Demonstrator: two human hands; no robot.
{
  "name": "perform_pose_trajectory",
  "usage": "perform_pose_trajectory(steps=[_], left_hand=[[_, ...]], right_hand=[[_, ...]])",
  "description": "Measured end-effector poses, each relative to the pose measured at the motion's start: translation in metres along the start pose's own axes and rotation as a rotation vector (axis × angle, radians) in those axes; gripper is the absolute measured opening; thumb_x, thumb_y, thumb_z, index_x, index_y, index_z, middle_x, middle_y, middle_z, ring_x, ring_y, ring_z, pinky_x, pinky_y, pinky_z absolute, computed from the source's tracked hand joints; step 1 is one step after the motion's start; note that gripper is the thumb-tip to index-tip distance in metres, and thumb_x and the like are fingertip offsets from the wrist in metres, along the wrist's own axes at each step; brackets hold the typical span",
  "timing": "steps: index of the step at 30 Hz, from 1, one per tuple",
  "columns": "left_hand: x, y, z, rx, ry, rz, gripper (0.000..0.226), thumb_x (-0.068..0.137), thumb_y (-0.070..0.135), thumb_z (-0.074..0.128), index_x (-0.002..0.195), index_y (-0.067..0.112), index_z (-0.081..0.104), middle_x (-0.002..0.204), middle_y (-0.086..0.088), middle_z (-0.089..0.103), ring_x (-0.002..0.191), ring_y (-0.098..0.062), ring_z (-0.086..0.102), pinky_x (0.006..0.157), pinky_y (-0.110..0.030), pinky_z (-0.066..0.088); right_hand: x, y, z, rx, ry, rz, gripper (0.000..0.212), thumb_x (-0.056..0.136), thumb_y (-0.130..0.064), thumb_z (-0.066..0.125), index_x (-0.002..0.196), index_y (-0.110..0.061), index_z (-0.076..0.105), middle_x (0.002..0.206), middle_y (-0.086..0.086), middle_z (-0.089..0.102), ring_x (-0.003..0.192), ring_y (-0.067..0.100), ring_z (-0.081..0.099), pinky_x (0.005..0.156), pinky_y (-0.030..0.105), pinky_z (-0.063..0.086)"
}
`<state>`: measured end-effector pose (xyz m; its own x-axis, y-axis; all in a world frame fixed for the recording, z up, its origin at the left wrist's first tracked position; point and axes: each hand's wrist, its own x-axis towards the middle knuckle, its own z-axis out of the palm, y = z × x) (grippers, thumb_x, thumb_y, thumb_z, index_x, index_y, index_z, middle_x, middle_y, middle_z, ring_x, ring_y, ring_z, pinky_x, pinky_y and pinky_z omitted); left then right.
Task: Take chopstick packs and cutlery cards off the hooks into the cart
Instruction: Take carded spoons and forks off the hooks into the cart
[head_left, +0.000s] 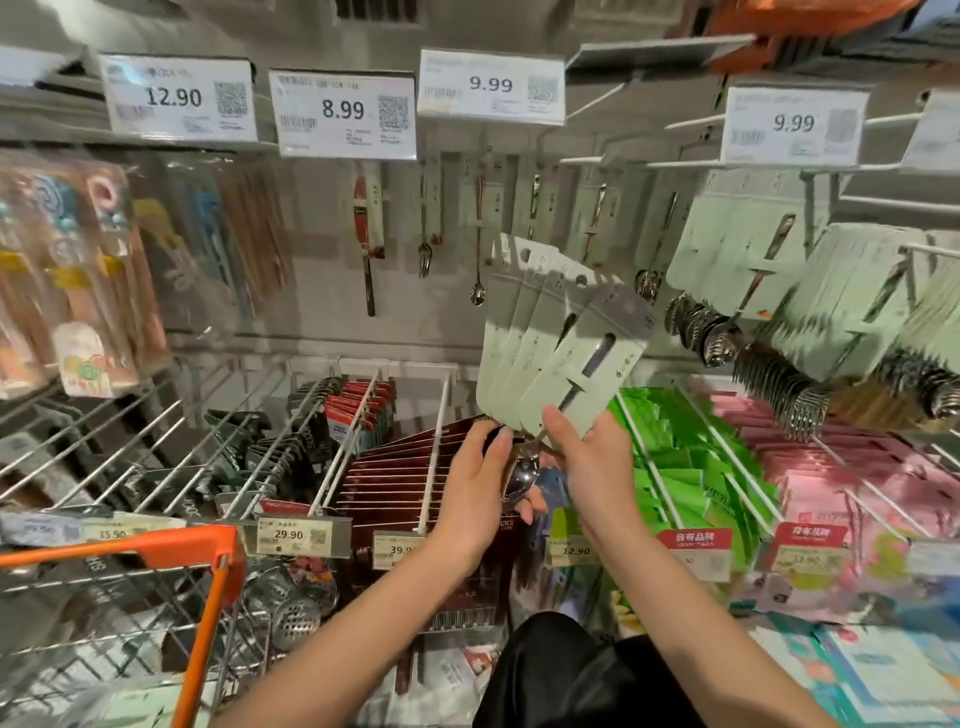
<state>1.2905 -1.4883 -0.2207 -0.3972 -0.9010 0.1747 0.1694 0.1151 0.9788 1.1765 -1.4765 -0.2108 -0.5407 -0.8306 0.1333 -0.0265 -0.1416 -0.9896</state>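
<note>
You've got a fan of pale green cutlery cards (550, 343) held up in front of the hooks, their print too blurry to read. Your left hand (480, 488) and right hand (592, 462) both have fingers clamped on the bottom end, by the spoon bowl (522, 475). Price tags (343, 114) above read 12.90, 8.99, 9.99. The orange-rimmed cart (171, 556) sits lower left.
</note>
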Motion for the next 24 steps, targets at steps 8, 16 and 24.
perform_pose_trajectory(steps=[8,16,24], left_hand=[[0.012,-0.015,0.018,-0.100,0.072,-0.108,0.022,0.105,0.018,0.035,0.104,0.005,0.053,0.079,-0.017,0.065,0.048,-0.020,0.057,0.041,-0.027,0.044],[0.016,-0.017,0.020,-0.185,0.128,-0.141,0.017,0.105,0.013,0.037,0.102,0.008,0.053,0.077,-0.013,0.069,0.038,-0.015,0.048,0.038,-0.025,0.041],[0.014,-0.013,0.028,-0.136,0.094,-0.094,0.017,0.104,0.012,0.037,0.102,0.001,0.051,0.080,-0.015,0.069,0.036,-0.019,0.044,0.039,-0.025,0.038]], right_hand=[[0.018,-0.008,-0.024,-0.182,0.228,-0.007,0.058,0.095,-0.030,0.056,0.135,0.003,0.030,0.131,0.016,0.046,0.124,0.033,0.049,0.101,0.046,0.044],[0.026,-0.057,-0.079,-0.155,0.307,-0.321,0.020,0.092,-0.003,0.057,0.107,-0.011,0.046,0.093,-0.013,0.056,0.078,-0.013,0.057,0.067,0.007,0.043],[0.040,-0.092,-0.112,-0.065,0.323,-0.443,0.017,0.097,-0.005,0.051,0.110,-0.015,0.045,0.086,-0.007,0.047,0.050,-0.006,0.059,0.048,0.008,0.044]])
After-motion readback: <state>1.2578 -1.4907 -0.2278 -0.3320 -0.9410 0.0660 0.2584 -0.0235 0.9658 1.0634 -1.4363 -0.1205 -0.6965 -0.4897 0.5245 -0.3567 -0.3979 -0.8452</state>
